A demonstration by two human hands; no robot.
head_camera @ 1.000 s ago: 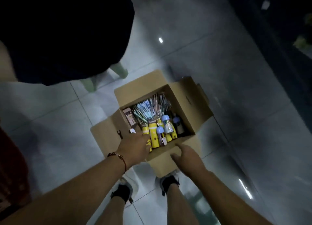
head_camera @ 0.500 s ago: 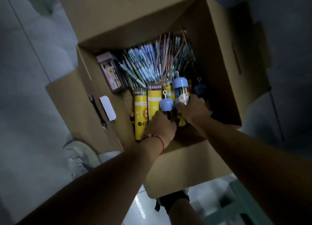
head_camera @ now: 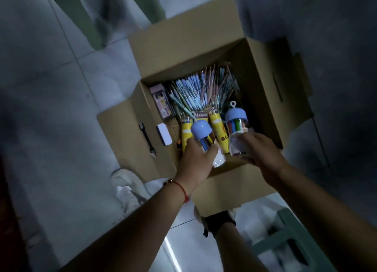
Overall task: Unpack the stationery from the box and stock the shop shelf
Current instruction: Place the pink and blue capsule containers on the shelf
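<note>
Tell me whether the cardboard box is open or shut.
Open. The cardboard box has its flaps folded outward, and the pens and yellow tubes inside show from above.

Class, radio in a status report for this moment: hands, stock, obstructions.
Left hand grips one blue-capped clear marker jar; right hand grips another. Both above the open cardboard box. Nothing blocking.
</note>
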